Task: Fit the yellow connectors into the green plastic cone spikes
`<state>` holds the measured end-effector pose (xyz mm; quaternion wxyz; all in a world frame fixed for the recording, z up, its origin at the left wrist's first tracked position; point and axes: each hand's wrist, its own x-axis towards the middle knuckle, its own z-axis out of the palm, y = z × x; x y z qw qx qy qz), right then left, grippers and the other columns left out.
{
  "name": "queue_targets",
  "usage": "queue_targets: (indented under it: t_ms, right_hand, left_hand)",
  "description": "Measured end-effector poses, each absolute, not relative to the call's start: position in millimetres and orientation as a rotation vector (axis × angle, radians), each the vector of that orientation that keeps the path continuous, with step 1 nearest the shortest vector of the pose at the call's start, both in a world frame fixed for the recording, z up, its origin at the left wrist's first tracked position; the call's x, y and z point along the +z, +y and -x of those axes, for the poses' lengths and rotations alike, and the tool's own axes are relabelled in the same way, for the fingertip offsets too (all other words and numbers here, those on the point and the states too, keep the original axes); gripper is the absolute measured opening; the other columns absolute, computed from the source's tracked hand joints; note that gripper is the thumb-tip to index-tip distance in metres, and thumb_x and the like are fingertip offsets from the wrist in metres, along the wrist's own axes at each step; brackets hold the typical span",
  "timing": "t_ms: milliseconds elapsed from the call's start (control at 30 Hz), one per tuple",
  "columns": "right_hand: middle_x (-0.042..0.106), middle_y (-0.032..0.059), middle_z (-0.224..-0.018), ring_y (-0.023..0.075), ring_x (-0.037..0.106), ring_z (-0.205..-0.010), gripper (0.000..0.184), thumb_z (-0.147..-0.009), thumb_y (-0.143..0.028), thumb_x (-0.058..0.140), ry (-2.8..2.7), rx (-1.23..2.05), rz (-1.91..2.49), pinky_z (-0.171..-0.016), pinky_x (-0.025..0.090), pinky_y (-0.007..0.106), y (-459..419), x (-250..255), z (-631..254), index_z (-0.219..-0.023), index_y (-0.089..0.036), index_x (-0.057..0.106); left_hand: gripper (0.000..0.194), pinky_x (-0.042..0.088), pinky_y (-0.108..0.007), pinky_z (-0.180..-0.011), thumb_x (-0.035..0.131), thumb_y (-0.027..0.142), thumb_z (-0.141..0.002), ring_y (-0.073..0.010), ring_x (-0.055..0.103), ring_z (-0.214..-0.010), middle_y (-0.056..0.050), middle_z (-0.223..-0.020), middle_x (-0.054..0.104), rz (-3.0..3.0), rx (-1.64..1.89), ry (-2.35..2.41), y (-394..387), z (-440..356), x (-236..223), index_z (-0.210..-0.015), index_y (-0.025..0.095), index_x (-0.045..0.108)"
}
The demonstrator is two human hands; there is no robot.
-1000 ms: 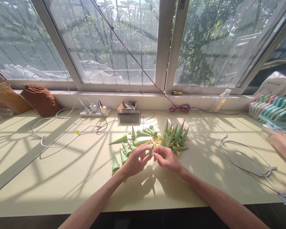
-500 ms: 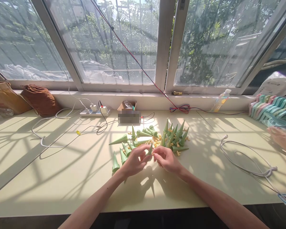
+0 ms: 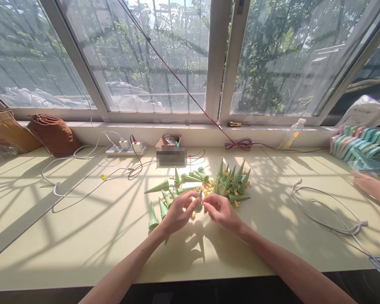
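My left hand is closed in a pinch around a green plastic watering spike, tip up, above the table's front middle. Beside it, my right hand has its fingertips pinched together at the spike's side. What lies between those right fingertips is too small and hidden to make out. Loose green spikes lie and stand to the left and behind my hands. On the right is a cluster of upright green spikes with small yellow parts at their sides. More small yellow pieces are heaped between the groups, partly covered by my hands.
Another person's hand is at the right edge, near a row of pastel hangers. A coiled grey cable lies on the right. Behind are a power strip, a small cardboard box, a bottle and a brown bag.
The spike in my left hand has turned slightly more upright and shifted a little left. My right hand stays nearly in place. The other person's hand has moved slightly down and left.
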<state>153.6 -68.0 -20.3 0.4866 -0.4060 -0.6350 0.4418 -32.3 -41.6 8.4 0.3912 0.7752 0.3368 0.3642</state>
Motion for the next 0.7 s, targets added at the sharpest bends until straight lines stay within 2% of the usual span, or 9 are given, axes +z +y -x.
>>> queue_targets:
  t_ms: [133, 233, 333, 467, 700]
  right_hand:
    - [0.063, 0.0008, -0.073, 0.0119, 0.056, -0.057, 0.013, -0.092, -0.031, 0.057, -1.625, 0.944, 0.975, -0.052, 0.046, 0.023, -69.5, -18.2, -153.8, -0.090, -0.019, 0.062]
    - [0.064, 0.0019, -0.074, 0.0141, 0.059, -0.062, 0.013, -0.092, -0.030, 0.056, -1.699, 0.853, 0.967, -0.056, 0.048, 0.025, -70.7, -16.9, -153.8, -0.092, -0.019, 0.062]
    - [0.064, 0.0021, -0.074, 0.0138, 0.058, -0.060, 0.012, -0.093, -0.030, 0.056, -1.757, 0.778, 0.966, -0.055, 0.045, 0.025, -71.2, -17.3, -154.2, -0.092, -0.019, 0.062]
    - [0.064, 0.0014, -0.071, 0.0121, 0.052, -0.055, 0.013, -0.093, -0.029, 0.054, -1.800, 0.706, 0.978, -0.053, 0.040, 0.024, -70.9, -18.9, -155.0, -0.091, -0.019, 0.062]
    - [0.062, 0.0013, -0.072, 0.0111, 0.048, -0.054, 0.013, -0.094, -0.028, 0.053, -1.819, 0.689, 0.982, -0.052, 0.036, 0.024, -70.9, -17.2, -154.4, -0.092, -0.019, 0.062]
  left_hand:
    - [0.032, 0.044, -0.019, -0.045, 0.046, 0.040, -0.098, -0.0088, 0.053, -0.051, -0.002, -0.069, 0.061, -1.920, 0.976, 0.969, -41.2, 30.9, 11.1, -0.098, 0.013, 0.064]
    - [0.032, 0.045, -0.019, -0.045, 0.047, 0.041, -0.097, -0.0092, 0.055, -0.052, -0.004, -0.080, 0.065, -1.896, 0.972, 1.007, -41.5, 29.8, 13.1, -0.096, 0.015, 0.065]
    - [0.032, 0.045, -0.021, -0.045, 0.048, 0.043, -0.097, -0.0101, 0.058, -0.053, -0.005, -0.087, 0.067, -1.882, 0.930, 1.011, -41.6, 29.1, 12.7, -0.097, 0.015, 0.064]
    - [0.033, 0.045, -0.021, -0.044, 0.048, 0.044, -0.096, -0.0097, 0.057, -0.050, -0.004, -0.087, 0.066, -1.852, 0.877, 1.009, -41.2, 29.3, 9.8, -0.101, 0.016, 0.064]
    - [0.034, 0.046, -0.023, -0.047, 0.049, 0.045, -0.096, -0.0101, 0.053, -0.045, 0.003, -0.061, 0.056, -1.839, 0.857, 1.013, -42.6, 29.1, 12.0, -0.100, 0.015, 0.064]
